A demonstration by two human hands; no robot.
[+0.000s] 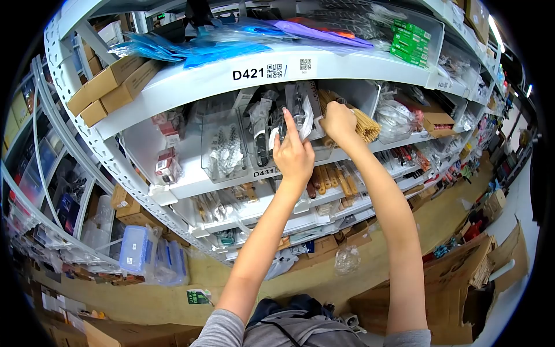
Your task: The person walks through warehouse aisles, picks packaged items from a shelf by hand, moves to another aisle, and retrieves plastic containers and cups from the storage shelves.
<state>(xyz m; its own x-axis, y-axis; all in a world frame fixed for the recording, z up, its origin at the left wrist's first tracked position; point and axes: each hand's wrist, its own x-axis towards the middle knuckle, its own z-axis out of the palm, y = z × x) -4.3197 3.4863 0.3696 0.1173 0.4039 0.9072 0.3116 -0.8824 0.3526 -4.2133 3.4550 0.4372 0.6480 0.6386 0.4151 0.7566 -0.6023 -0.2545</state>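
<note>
My left hand (293, 155) is in front of the shelf bin with several black items in clear bags (261, 124). Its index finger stretches upward in front of a white and clear packet (302, 104), and the thumb is apart from it. Whether the fingertips touch the packet I cannot tell. My right hand (340, 122) reaches into the neighbouring bin with its fingers curled down. It is against a bundle of thin wooden sticks (365, 124); the fingertips and anything between them are hidden.
Above runs a shelf edge labelled D421 (202, 81), carrying blue plastic packets (219, 49) and green boxes (410, 43). A clear bin with bagged small parts (225, 153) stands left. Wooden-handled tools (335, 178) lie below. Cardboard boxes (428, 289) stand on the floor.
</note>
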